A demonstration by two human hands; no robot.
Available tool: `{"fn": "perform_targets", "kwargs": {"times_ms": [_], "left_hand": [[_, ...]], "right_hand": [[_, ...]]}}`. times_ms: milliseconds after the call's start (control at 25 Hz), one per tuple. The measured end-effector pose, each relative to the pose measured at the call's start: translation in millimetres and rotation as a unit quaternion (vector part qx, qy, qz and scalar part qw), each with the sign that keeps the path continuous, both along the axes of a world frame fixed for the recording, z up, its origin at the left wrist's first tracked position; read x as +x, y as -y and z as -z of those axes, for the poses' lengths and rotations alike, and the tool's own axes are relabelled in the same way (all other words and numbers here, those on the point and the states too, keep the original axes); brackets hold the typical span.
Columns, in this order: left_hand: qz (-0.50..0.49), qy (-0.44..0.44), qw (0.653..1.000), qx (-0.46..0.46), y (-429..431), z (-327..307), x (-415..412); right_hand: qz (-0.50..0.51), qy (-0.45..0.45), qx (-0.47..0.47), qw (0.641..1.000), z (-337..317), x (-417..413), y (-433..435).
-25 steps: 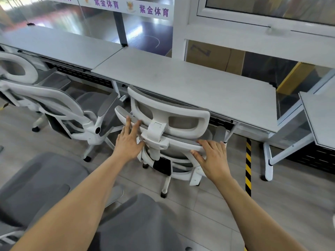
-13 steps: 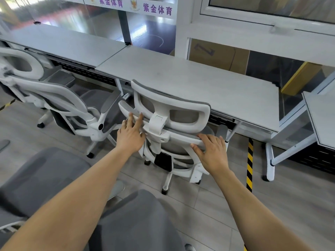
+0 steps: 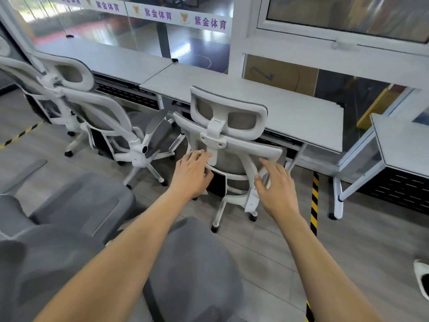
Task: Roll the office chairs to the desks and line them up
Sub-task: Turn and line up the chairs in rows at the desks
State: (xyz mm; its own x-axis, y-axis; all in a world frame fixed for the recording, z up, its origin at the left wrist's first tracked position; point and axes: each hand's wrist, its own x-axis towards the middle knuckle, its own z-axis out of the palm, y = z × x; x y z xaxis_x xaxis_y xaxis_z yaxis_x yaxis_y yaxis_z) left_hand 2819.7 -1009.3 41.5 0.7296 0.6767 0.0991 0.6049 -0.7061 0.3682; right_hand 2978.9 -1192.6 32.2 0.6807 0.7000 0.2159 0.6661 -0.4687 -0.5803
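One white chair stands with its back to us at the front edge of the middle table, its seat tucked under that edge. Our left hand lies on the back frame beside the centre spine, its fingers nearly straight and pressing rather than wrapped. Our right hand is loosely spread by the right strut, holding nothing; we cannot tell whether it touches. We judge this chair about placed.

A second white chair sits at the left table, turned at an angle, so squaring the row looks undone. A grey chair stands close to us, well apart from any table and yet to be rolled; how many grey ones there are we cannot tell.

On the left, the angled chair's armrest is near our chair's side, so room is tight there. On the right, open floor runs to the striped tape and the white table leg. The grey chair crowds our own path back.
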Motion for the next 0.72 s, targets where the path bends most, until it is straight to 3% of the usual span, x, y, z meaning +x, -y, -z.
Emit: {"fn": "perform_targets", "kwargs": {"times_ms": [280, 520, 720], "left_hand": [[0.003, 0.017, 1.0, -0.016, 116.1, -33.0, -86.3], [0.034, 0.028, 0.998, 0.044, 214.0, -71.4, -206.2], [0.032, 0.016, 0.996, 0.086, 237.7, -91.2, -317.7]], "right_hand": [[-0.016, -0.014, 0.028, 0.999, -27.9, -117.6, 89.1], [-0.029, -0.025, 0.069, 0.997, -37.9, -242.1, 172.6], [-0.043, -0.038, 0.091, 0.994, -47.4, -327.0, 202.6]]}}
